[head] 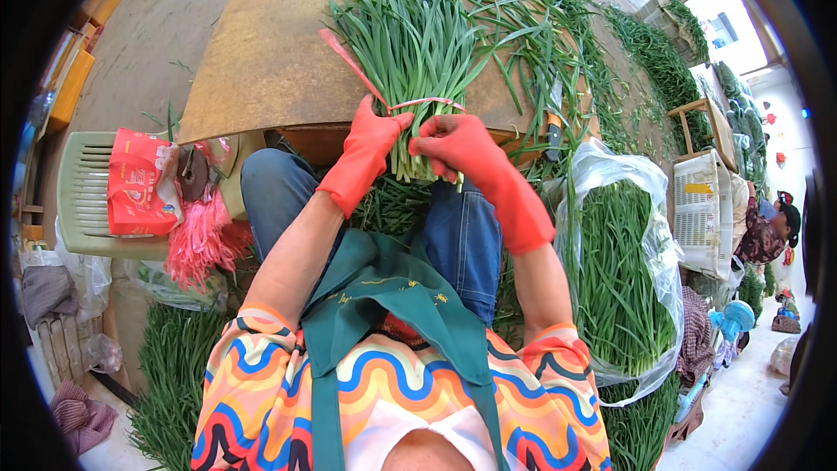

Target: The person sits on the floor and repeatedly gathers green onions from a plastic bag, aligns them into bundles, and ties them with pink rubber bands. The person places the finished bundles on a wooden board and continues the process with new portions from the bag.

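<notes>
A bunch of long flat green leaves, probably garlic chives (418, 46), lies on a wooden board, leaf tips away from me and pale cut stems at the near edge. Around its stems runs a pink plastic tie (428, 102), with one loose end stretching up and left. My left hand (376, 134), in a red rubber glove, grips the bunch's left side just below the tie. In a matching glove, my right hand (461, 144) curls its fingers against the right side of the stems. Its palm side and part of the stem ends are hidden.
The wooden board (274, 65) has loose leaves (523, 33) and a knife (554, 137) at its right. A plastic bag of leaves (621, 275) stands right. Pink ties (203, 235) hang by a green stool (85, 196) at left. Another person (768, 229) is far right.
</notes>
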Demonstrator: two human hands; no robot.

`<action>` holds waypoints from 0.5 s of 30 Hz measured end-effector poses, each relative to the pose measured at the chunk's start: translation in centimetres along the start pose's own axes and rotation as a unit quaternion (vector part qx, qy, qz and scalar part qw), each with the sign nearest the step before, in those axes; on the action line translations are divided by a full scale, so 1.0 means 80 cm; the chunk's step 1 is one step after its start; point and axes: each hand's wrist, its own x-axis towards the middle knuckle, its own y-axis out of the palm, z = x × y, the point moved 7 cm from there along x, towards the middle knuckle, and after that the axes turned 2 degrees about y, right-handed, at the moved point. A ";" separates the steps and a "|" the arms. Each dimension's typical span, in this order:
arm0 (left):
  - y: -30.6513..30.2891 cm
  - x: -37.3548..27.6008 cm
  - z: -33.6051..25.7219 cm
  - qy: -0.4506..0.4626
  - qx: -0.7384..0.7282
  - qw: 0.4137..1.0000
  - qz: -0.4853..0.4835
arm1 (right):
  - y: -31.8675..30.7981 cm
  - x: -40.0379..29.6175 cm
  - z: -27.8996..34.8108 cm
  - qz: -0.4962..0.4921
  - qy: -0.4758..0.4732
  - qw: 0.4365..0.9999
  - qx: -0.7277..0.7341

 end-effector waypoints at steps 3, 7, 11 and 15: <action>0.004 -0.012 -0.023 -0.001 0.007 1.000 0.001 | -0.100 -0.063 0.054 -0.033 -0.217 0.943 0.248; 0.000 -0.015 -0.013 -0.023 -0.043 0.999 0.006 | -0.193 -0.058 0.061 -0.088 -0.301 0.866 0.391; -0.002 -0.015 -0.008 -0.017 -0.059 0.998 0.012 | -0.050 -0.032 0.030 -0.099 -0.005 0.993 -0.058; -0.016 -0.031 -0.046 0.109 0.051 0.991 -0.061 | 0.007 0.013 -0.015 -0.121 0.012 0.924 -0.363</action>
